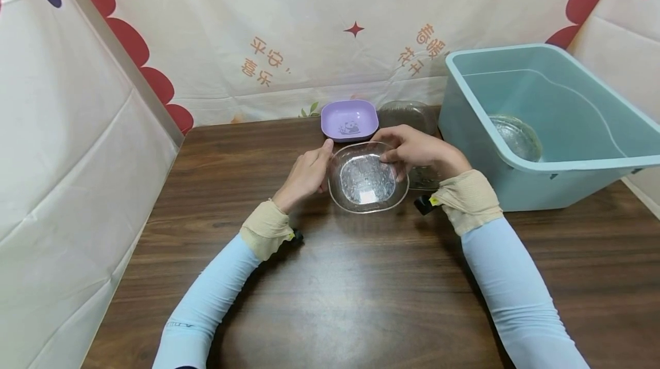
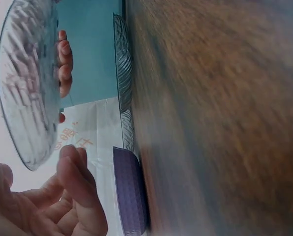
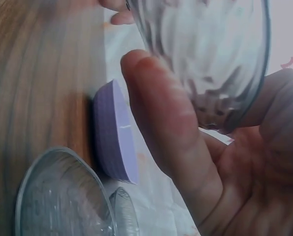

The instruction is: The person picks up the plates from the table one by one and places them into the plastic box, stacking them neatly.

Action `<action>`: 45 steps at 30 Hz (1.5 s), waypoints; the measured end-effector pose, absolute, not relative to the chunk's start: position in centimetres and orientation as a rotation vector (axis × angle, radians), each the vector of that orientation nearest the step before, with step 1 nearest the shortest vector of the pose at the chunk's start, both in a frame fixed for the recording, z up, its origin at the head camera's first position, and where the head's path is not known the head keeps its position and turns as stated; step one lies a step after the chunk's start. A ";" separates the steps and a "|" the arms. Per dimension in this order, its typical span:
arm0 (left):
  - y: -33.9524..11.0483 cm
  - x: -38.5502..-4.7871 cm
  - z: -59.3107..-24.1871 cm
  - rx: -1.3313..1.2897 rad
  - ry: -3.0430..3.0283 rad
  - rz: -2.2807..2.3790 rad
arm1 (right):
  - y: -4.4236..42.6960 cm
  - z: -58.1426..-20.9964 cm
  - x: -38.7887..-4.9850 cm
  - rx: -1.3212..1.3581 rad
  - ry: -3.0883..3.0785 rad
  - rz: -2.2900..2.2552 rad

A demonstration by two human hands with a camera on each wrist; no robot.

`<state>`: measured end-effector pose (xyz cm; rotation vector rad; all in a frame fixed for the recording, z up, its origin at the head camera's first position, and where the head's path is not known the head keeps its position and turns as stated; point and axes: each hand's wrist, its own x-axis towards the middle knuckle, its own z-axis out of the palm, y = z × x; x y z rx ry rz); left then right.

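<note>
A clear ribbed bowl is held above the table by my right hand, thumb inside and fingers beneath. The right wrist view shows this hand around the edge of the bowl. At the bowl's left side is my left hand; in the left wrist view a gap shows between its loosely bent fingers and the bowl. Behind the held bowl sits a purple bowl with a panda print.
Two more clear dishes rest on the table, one at the back, the other partly hidden beneath my right hand. A blue-green bin stands at the right with a clear bowl inside. White printed cloth hangs behind the table.
</note>
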<state>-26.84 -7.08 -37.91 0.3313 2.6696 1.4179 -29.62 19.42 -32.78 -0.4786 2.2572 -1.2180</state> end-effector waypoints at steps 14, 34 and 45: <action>-6.9 -27.0 -38.5 0.379 2.591 1.318 | 21.1 -31.1 -29.3 -0.309 2.325 -1.392; -7.2 -27.1 -38.4 0.406 2.567 1.272 | 22.5 -29.2 -28.4 -0.277 2.497 -1.475; -7.3 -27.1 -38.6 0.417 2.601 1.289 | 22.0 -27.7 -27.6 -0.259 2.623 -1.667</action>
